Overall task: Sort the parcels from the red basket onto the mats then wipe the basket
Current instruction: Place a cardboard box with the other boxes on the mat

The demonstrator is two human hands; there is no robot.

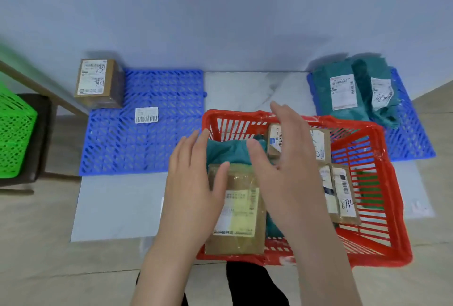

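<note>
Your open left hand (pixel 193 183) touches the stiff, probably light box (pixel 235 210) at the basket's (pixel 402 244) seven o'clock; your right hand (pixel 286 166) hovers open. Clasp its long sides.

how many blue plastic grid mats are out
2. One blue plastic grid mat lies left of the red plastic basket; the other mat lies to its right, partly hidden behind it.
</note>
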